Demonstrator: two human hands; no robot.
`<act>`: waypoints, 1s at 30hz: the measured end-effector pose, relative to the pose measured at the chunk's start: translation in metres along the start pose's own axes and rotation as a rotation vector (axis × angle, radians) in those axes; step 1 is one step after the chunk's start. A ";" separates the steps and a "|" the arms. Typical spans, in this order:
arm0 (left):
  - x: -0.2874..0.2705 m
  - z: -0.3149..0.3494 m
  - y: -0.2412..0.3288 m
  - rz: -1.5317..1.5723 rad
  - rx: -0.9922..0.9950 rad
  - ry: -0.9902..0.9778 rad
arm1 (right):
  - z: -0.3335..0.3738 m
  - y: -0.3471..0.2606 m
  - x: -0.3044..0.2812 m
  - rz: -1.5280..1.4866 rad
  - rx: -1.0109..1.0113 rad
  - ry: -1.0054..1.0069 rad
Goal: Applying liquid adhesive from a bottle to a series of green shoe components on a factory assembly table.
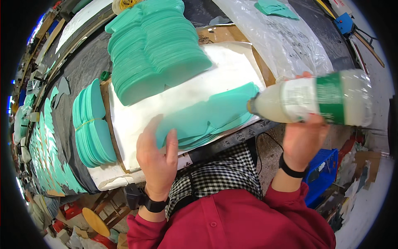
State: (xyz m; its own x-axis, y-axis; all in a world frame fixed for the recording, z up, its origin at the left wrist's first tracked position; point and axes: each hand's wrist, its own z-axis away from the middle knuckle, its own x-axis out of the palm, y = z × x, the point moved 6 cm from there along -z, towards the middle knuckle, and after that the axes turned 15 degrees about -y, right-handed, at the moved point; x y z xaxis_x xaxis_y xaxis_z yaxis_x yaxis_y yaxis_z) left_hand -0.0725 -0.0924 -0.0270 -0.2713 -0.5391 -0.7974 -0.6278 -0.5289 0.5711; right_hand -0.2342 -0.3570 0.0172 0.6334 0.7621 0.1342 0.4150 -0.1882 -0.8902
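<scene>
My right hand [306, 135] is wrapped around a plastic bottle [350, 97] of milky liquid with a white and green label. The bottle lies nearly level, its narrow nozzle pointing left at the right end of some thin green sheets [188, 122]. They are fanned slightly on white paper [134, 126] in front of me. At their left end is my left hand [159, 155], thumb and fingers apart, with the thumb over the top sheet's edge. Motion blurs the bottle and right hand; whether the nozzle touches the sheet I cannot tell.
A tall double stack of green sheets [159, 54] stands behind the white paper. To the left are a banded bundle [91, 124] and scattered green pieces [47, 143]. Plastic film [286, 41] lies far right, bearing more green pieces [277, 9]. A blue crate [323, 174] sits below, right.
</scene>
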 end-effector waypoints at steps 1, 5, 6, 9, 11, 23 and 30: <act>0.001 -0.003 0.004 -0.016 -0.035 -0.077 | 0.003 0.006 0.011 -0.008 -0.023 -0.022; 0.002 -0.006 0.006 -0.098 -0.058 -0.189 | 0.006 0.011 0.062 0.188 -0.164 -0.307; -0.001 -0.002 0.004 -0.160 -0.053 -0.149 | 0.005 0.017 0.076 0.125 -0.075 -0.419; 0.004 0.009 -0.008 -0.194 -0.049 -0.125 | 0.006 0.021 0.110 0.000 0.218 -0.372; -0.001 0.012 -0.011 -0.199 -0.018 -0.122 | -0.001 0.021 0.116 0.024 0.257 -0.437; -0.015 0.034 -0.022 -0.097 -0.136 -0.170 | -0.008 0.034 0.125 -0.311 0.354 -0.334; -0.016 0.035 -0.021 -0.058 -0.159 -0.213 | -0.005 0.033 0.084 -0.268 0.189 -0.419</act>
State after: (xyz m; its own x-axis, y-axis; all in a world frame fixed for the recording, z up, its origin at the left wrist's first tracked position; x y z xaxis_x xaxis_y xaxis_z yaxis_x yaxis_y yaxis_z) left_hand -0.0810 -0.0496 -0.0332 -0.3963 -0.3638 -0.8430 -0.5285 -0.6603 0.5335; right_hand -0.1642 -0.3028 0.0016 0.1896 0.9577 0.2166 0.3772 0.1327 -0.9166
